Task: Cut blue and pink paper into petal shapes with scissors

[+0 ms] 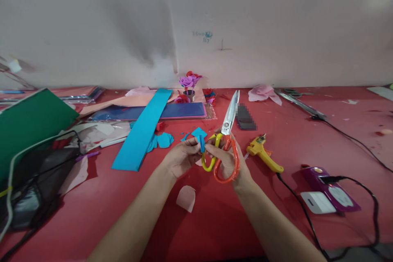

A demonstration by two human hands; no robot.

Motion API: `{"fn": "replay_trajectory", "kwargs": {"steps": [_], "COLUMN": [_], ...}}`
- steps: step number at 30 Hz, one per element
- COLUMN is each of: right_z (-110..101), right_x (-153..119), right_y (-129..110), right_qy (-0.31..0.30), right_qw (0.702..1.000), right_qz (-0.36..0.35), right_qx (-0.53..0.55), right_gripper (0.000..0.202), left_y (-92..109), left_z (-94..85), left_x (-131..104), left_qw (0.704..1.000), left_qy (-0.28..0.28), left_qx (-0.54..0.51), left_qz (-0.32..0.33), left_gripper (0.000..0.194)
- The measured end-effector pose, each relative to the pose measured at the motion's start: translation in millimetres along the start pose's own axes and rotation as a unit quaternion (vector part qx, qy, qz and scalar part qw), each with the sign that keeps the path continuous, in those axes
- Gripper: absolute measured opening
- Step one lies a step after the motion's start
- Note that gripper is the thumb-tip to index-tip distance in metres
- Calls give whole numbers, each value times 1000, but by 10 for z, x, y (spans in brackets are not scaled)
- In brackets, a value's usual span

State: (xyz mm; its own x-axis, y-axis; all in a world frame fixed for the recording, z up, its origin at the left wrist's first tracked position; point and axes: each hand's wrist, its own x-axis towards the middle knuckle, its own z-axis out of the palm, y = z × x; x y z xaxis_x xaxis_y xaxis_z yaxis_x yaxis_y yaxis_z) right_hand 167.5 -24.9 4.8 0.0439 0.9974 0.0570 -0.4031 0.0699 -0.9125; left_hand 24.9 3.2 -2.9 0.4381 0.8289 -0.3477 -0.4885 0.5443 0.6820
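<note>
Between the fingertips of my left hand (182, 156) is a small stack of blue paper pieces (202, 143), held on edge. My right hand (229, 159) has the scissors (227, 125) in it, with one yellow and one orange handle loop and the blades pointing up and away, nearly together. The right thumb and fingertip also reach to the stack's right side. Just behind the hands lies a blue paper square (199, 132). Blue paper scraps (165, 140) are left of it, beside a long blue paper strip (143, 131). A pink paper petal (186, 198) lies nearer me.
A yellow glue gun (264, 153) with a black cord lies on the red table (215, 229), right of my hands. Farther right is a purple power strip (330, 188) with a white plug. A phone (245, 117) and paper flowers (189, 82) are behind; a black bag (39, 184) is left.
</note>
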Motion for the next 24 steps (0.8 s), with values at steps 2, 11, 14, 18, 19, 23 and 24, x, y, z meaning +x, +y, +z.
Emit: {"fn": "replay_trajectory", "kwargs": {"steps": [2,11,14,18,19,23,24], "right_z": [11,58,49,43,47,57,47], "right_x": [-13,-42,-39,-36,-36,-39,-33], "right_y": [-13,-32,-40,-62,-64,-57,-54], "right_qy": [-5,6,8,11,12,7,9], "right_qw": [1000,997,996,996,997,998,998], "right_qz": [2,-25,-31,-27,-26,-20,-20], "right_qx": [-9,-68,-83,-80,-76,-60,-63], "right_gripper": [41,45,39,38,38,33,33], "left_y": [1,-7,4,22,23,41,63], "left_z": [12,99,105,96,94,74,56], "left_x": [-6,-52,-58,-53,-49,-33,-32], "left_qw": [1000,999,999,1000,1000,999,999], "left_qy": [5,22,25,14,12,23,30], "left_qx": [-1,37,37,24,22,23,25], "left_qz": [-2,6,7,-4,-7,-10,-4], "left_gripper": [17,17,17,18,18,21,22]}}
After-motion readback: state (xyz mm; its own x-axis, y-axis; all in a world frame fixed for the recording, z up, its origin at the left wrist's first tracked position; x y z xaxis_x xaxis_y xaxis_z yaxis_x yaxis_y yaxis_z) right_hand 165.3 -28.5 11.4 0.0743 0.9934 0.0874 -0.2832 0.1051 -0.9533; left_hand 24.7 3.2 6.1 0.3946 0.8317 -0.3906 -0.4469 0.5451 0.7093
